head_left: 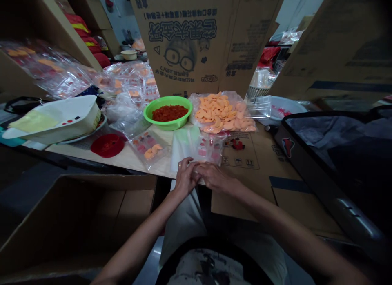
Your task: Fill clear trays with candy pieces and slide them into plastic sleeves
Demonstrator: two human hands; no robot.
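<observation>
At the table's front edge, my left hand and my right hand meet with fingers closed on the near end of a clear plastic bag. Pink and red pieces show inside that bag. Under and left of it lies a stack of flat clear bags. Further left rests a filled clear packet with orange crescent pieces and pink ones. Beyond my hands stand a green bowl of small dark-red bits and an opened bag of orange crescent pieces. My fingertips partly hide the bag's end.
A red dish and a white tray stand left. An open cardboard box is below the table edge. A large printed carton rises behind. At right are a clear plastic tray, a pale basin and a dark bag.
</observation>
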